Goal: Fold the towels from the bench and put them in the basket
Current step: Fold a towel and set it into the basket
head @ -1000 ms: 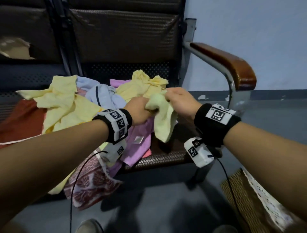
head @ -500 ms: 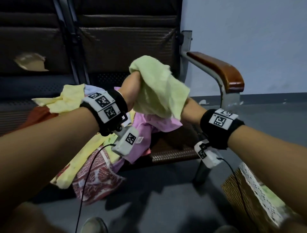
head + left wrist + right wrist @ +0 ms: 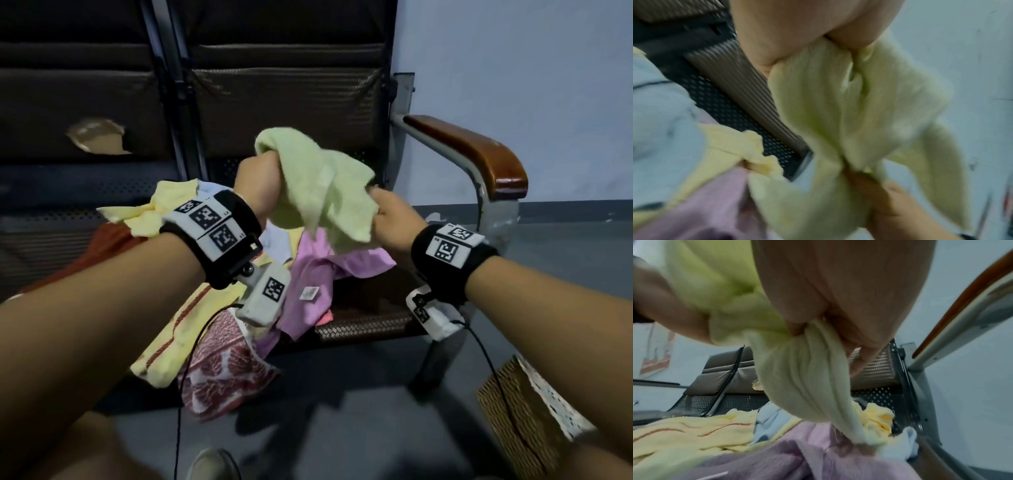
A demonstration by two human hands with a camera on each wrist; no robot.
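**Green towel lifted, fold not started**

Left hand (image 3: 255, 185) fists the upper bunch of the green towel (image 3: 318, 195), held above the bench (image 3: 370, 322) pile. Right hand (image 3: 394, 219) pinches a lower edge. Fingers of both are clamped on cloth. Towel is crumpled and limp. Next, probably: find corners, spread flat, fold. Basket (image 3: 507, 411) sits on the floor, lower right.

Head view downward; wrist views close.
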